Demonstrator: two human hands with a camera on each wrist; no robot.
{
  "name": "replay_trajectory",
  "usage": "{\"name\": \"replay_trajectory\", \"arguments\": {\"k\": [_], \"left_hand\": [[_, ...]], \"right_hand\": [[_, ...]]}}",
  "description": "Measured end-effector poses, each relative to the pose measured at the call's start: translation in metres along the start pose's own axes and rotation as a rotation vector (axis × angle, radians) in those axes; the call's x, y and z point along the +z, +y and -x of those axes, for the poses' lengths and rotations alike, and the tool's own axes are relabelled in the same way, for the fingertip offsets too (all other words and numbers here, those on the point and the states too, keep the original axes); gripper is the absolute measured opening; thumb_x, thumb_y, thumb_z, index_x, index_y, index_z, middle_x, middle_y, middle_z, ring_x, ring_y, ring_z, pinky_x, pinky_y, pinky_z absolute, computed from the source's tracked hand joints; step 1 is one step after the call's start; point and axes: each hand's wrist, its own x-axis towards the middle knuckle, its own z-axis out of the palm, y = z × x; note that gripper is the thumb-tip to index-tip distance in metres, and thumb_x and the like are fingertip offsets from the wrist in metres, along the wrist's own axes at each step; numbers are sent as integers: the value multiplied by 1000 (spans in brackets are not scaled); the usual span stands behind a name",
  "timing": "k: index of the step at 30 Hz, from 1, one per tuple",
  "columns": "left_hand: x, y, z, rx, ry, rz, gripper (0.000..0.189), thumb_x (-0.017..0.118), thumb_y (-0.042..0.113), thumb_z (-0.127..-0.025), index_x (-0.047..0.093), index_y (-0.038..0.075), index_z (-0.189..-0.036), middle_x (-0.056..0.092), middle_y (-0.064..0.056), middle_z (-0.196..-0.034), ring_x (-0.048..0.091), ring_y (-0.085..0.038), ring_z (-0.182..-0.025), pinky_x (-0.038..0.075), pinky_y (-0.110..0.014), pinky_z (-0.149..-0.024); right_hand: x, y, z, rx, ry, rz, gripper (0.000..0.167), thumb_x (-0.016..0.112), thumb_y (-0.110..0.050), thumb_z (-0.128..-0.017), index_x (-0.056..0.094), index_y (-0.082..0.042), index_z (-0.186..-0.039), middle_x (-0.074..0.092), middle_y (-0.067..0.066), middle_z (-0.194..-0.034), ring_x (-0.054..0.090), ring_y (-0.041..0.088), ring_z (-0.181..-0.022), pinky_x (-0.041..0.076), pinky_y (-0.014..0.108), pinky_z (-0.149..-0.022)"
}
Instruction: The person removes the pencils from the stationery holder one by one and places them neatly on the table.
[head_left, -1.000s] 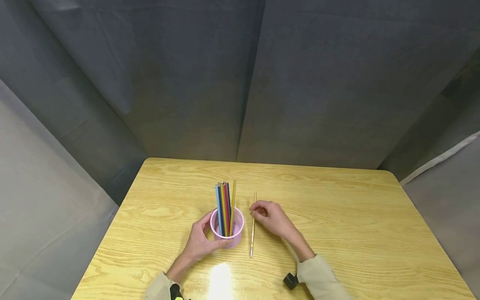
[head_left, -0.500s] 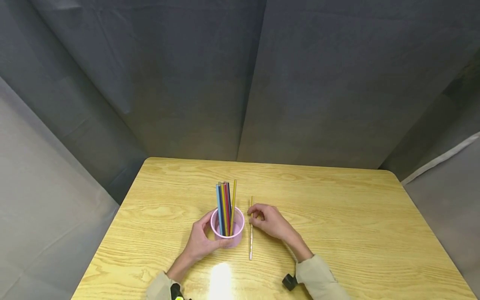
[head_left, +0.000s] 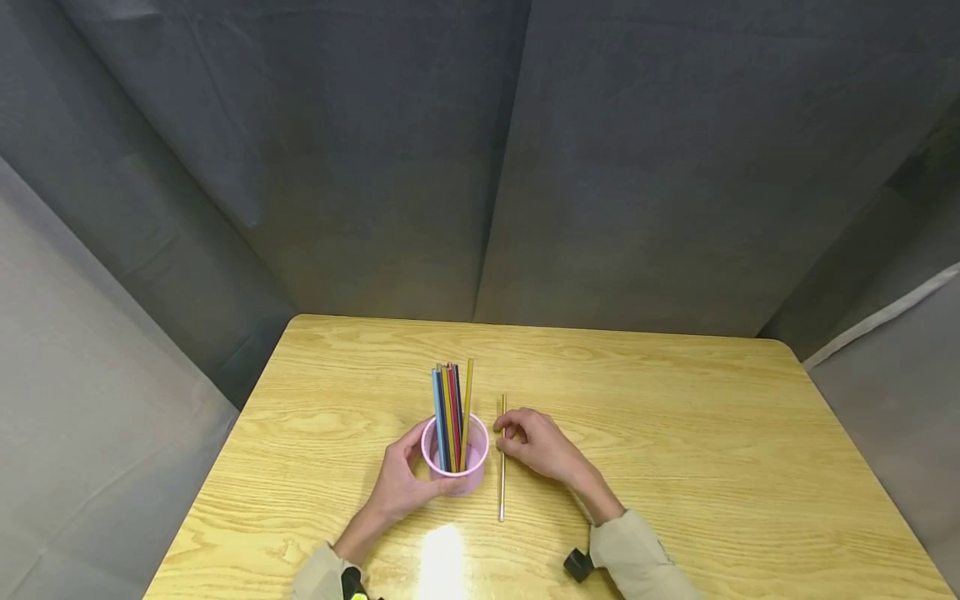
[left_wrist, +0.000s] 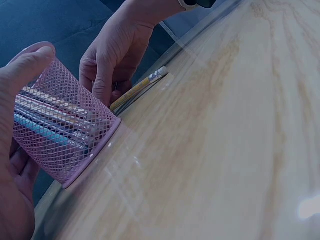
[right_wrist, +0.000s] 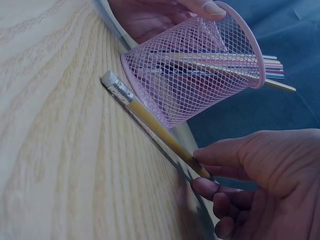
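Observation:
A pink mesh pencil cup (head_left: pixel 474 482) stands upright on the table, holding several colored pencils (head_left: pixel 450 408) in light blue, dark blue, yellow and red. My left hand (head_left: pixel 397 487) grips its left side, the thumb along the near rim. Just right of the cup, my right hand (head_left: pixel 540 446) pinches a yellow pencil (right_wrist: pixel 162 135) between thumb and fingers. That pencil lies along the tabletop, its white eraser end toward me, apart from the cup in the head view. The right fingers partly cover its middle in the head view and its far end in the right wrist view.
The wood-grain table (head_left: pixel 712 450) stretches far to the right and also to the left of the hands. Grey curtains (head_left: pixel 375 167) hang behind it and at both sides. A bright glare spot (head_left: pixel 441 558) shows near the front.
My right hand and the yellow pencil have shifted slightly left, toward the cup, and a little nearer to me. The pencil lies straighter now. My left hand and the cup stay put.

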Motion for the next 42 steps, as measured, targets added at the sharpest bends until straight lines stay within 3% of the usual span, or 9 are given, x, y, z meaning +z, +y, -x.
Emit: {"name": "replay_trajectory", "arguments": {"k": [11, 25, 31, 38, 42], "left_hand": [[0, 2, 0, -28, 3, -7, 90, 95, 5, -70, 53, 9, -150, 63, -12, -144, 59, -25, -132, 45, -30, -118], [0, -3, 0, 21, -4, -17, 89, 95, 3, -70, 53, 4, -149, 63, -17, -142, 61, -25, -130, 46, -30, -116], [0, -1, 0, -5, 1, -20, 91, 96, 5, -69, 54, 8, -149, 63, -12, -143, 60, -26, -131, 46, -32, -117], [0, -2, 0, 26, -5, -22, 90, 95, 3, -71, 53, 6, -150, 62, -17, -144, 60, -25, -131, 46, -30, -117], [0, -3, 0, 27, -3, -21, 90, 95, 3, -70, 53, 5, -150, 62, -17, -144, 60, -25, -131, 46, -30, -117]], "right_hand": [[1, 0, 0, -9, 0, 36, 16, 72, -6, -93, 76, -4, -108, 64, -4, -87, 55, 11, -78, 49, 24, -71], [0, -1, 0, -14, 38, 50, 16, 72, -7, -93, 76, -4, -108, 65, -3, -89, 55, 12, -77, 48, 23, -70], [-6, -9, 1, -33, 92, -2, 18, 73, -8, -96, 75, -2, -113, 68, 1, -97, 52, 10, -73, 47, 22, -63], [-10, -13, 1, -102, 124, -95, 20, 70, -8, -99, 74, -4, -118, 67, 2, -96, 50, 10, -64, 43, 20, -55], [-11, -17, 1, -140, 134, -136, 22, 70, -9, -100, 74, -6, -122, 73, 5, -116, 55, 14, -68, 50, 24, -58]]}}
